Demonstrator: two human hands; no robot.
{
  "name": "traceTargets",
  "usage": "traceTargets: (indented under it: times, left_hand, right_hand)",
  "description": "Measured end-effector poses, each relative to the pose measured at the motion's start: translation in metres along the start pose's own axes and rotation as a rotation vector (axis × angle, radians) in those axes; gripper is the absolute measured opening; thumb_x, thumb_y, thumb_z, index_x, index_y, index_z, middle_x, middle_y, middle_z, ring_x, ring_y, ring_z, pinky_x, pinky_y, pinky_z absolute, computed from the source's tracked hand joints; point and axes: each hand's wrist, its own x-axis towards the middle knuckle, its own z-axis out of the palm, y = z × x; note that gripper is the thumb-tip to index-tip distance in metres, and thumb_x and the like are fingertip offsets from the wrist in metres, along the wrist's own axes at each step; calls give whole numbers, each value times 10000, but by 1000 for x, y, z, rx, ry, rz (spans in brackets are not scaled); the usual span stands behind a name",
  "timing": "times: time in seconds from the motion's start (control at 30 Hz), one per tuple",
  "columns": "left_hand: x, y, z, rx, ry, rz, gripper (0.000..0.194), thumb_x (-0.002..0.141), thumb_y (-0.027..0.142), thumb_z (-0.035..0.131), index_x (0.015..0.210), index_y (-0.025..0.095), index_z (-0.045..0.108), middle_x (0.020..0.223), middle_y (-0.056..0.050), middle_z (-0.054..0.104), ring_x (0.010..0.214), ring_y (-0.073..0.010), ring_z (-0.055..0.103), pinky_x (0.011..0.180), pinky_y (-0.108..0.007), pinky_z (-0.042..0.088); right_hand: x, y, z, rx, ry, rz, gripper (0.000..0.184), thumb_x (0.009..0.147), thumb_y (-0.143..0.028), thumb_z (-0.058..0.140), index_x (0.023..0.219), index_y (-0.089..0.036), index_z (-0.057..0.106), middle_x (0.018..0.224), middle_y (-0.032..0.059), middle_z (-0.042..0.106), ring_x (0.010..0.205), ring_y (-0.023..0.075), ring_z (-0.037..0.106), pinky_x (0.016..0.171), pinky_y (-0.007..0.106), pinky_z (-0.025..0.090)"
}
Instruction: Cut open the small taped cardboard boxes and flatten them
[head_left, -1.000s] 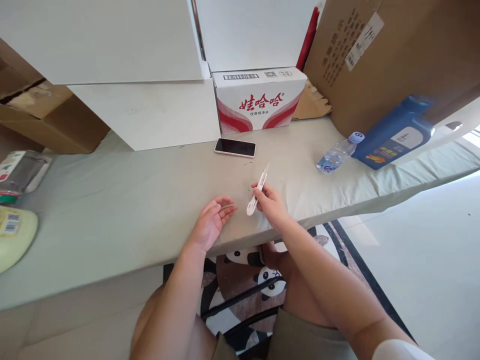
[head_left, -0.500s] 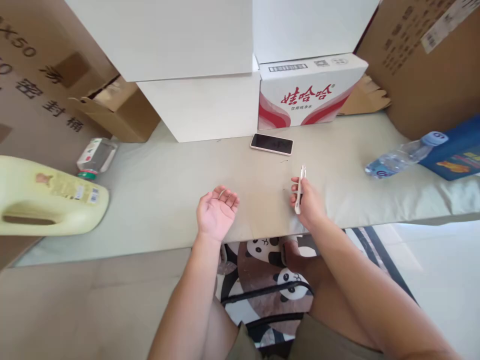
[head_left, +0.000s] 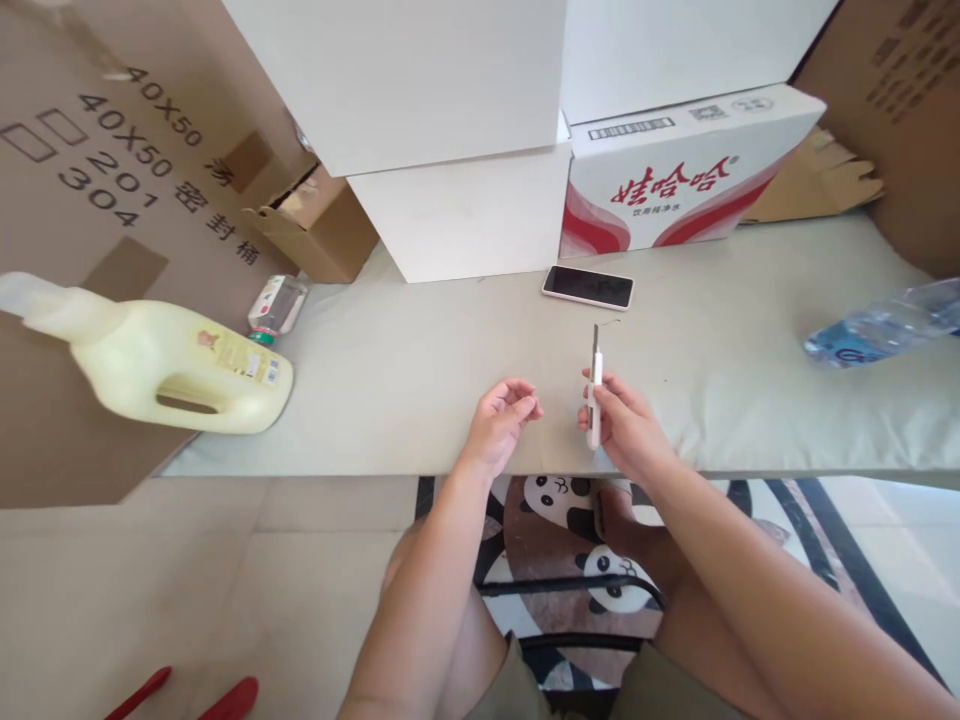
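Left hand [head_left: 504, 415] is hanging relaxed over the cloth-covered table [head_left: 405, 380], fingers half-curled, gripping nothing visible. Farther back, a phone [head_left: 589, 287] is lying dark. Nearer, a white utility knife [head_left: 595, 412] is pointing away, the right hand [head_left: 630, 425] grasping its handle. Holding the bared blade [head_left: 596, 338] ready seems the present step; any next move is likely calling for left fingers staying clear.
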Motion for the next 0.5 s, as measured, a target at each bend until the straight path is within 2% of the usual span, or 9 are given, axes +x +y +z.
traceTargets:
  times: [0.17,0.23,0.3,0.4,0.5]
  left_hand:
    - [-1,21,-16,-181,119,110,317,605,197,869,788,173,611,644,66,571,575,-51,568,619,-185,442]
    - [-3,32,-26,-251,149,143,296,621,168,832,788,180,589,636,67,556,578,-53,558,626,-190,434]
    - [-6,43,-37,-305,161,170,291,624,152,812,797,182,579,641,66,549,586,-55,553,636,-197,428]
    - [-14,60,-54,-375,169,214,305,628,152,804,812,189,564,640,73,523,590,-56,537,651,-209,420]
    - [-23,76,-68,-456,188,255,330,607,138,794,812,193,541,635,84,490,589,-53,518,660,-213,407]
  right_hand:
    - [-1,7,-5,-60,-27,-33,567,642,-522,827,1107,-278,615,751,-69,597,568,83,546,553,226,415]
    - [2,10,-1,-132,-24,-69,503,642,-497,833,1030,-256,623,691,-66,569,585,83,512,565,217,391]
    - [9,11,12,-266,-31,-104,413,641,-465,828,905,-229,614,614,-66,519,571,86,464,551,222,354]
    - [31,10,56,-527,-95,-162,336,682,-477,758,789,-227,561,520,-71,443,505,101,399,510,254,297]
    - [70,10,135,-812,-204,-285,294,775,-521,611,782,-230,570,508,-43,474,495,141,435,502,287,317]
